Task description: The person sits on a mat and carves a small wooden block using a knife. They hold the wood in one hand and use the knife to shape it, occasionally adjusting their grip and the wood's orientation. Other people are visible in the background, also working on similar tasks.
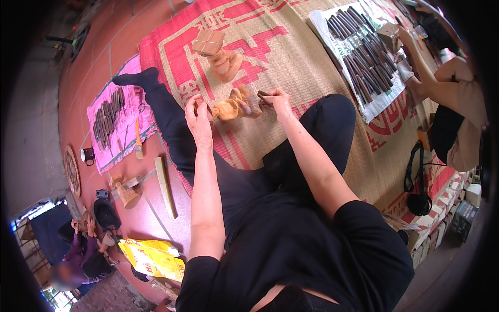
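Between my hands, above the mat, a carved light-wood figure [231, 109] lies on its side, its right end smeared by motion. My left hand [199, 122] grips its squared brown base at the left end. In my right hand [279, 104] is a short dark piece [264, 99], held in the fingers against the figure's right end. Its kind is not clear. Just beyond stands a second carved wooden figure [225, 65] with a square block [208, 42] at its top.
A patterned woven mat [296, 57] lies under my legs. Dark hand tools lie in rows on a pink cloth [106, 161] to the left and a white sheet [371, 112] at right, beside another person's arms [426, 62]. A brush [139, 140], mug [87, 155] and wooden strip [165, 187] sit at left.
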Action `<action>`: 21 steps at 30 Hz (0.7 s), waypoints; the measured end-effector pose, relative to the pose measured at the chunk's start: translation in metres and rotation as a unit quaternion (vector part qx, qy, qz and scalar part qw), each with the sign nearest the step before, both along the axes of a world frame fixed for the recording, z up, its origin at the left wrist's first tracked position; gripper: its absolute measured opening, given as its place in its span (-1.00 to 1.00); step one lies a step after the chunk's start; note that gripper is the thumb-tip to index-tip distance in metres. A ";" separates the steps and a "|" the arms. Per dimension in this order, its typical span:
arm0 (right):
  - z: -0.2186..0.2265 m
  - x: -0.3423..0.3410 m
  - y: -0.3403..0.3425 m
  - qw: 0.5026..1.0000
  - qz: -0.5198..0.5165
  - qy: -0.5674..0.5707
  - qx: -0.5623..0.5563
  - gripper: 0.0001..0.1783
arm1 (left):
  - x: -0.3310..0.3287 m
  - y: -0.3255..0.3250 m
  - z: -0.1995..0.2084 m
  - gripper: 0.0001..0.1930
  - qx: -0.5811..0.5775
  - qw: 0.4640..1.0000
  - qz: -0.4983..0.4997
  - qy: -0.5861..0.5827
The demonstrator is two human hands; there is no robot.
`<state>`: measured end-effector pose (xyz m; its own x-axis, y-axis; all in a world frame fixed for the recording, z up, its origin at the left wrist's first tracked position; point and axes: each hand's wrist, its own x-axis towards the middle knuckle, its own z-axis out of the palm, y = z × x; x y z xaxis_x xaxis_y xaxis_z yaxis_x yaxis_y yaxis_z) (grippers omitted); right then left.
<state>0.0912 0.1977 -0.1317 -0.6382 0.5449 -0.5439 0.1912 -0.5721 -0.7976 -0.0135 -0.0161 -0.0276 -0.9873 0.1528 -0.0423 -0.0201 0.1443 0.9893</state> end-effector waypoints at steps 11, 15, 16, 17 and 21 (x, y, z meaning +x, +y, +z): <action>0.004 -0.001 0.000 1.000 -0.002 -0.006 -0.014 -0.82 | 0.016 0.010 0.012 -0.67 -0.096 0.992 0.005 0.077; 0.005 -0.001 0.000 1.000 -0.005 -0.008 -0.013 -0.82 | 0.023 0.015 0.018 -0.70 -0.153 0.979 0.007 0.133; 0.005 -0.001 0.000 1.000 -0.005 -0.008 -0.012 -0.82 | 0.024 0.015 0.018 -0.69 -0.155 0.979 0.007 0.134; 0.005 -0.001 0.000 1.000 -0.005 -0.008 -0.010 -0.82 | 0.025 0.015 0.019 -0.69 -0.156 0.978 0.007 0.136; 0.006 -0.003 -0.002 0.999 -0.029 -0.007 -0.015 -0.81 | 0.031 0.018 0.023 -0.67 -0.179 0.973 0.000 0.143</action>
